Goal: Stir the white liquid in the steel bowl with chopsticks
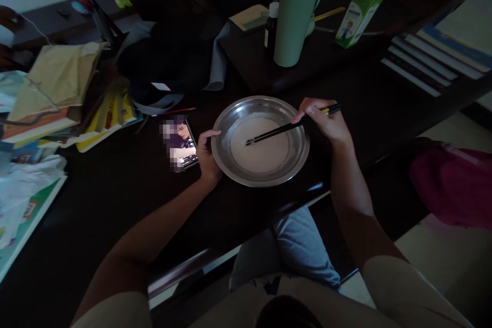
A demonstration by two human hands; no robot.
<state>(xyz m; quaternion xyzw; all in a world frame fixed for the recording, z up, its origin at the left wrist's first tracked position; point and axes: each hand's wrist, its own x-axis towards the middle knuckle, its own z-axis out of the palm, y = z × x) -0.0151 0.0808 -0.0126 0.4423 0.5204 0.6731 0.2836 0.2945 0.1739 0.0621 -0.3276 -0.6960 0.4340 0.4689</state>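
A wide metal bowl (261, 180) stands on the dark table, with a pale, milky mixture (257, 156) in it. My left hand (209, 156) grips the bowl's left side, its thumb over the rim and the other fingers hidden below. Held in my right hand (321, 118) above the bowl's right rim is a pair of black chopsticks (279, 130). They slant down to the left, and their tips are at the mixture near the bowl's middle. Just left of my left hand lies a phone (182, 143) with its screen lit.
Behind the bowl, a tall green tumbler (298, 15) and a small dark bottle (271, 31) stand on a raised surface. A green-white carton (357, 18) is farther right, near stacked books (423, 61). More books (49, 92) and a dark bag (169, 61) lie left.
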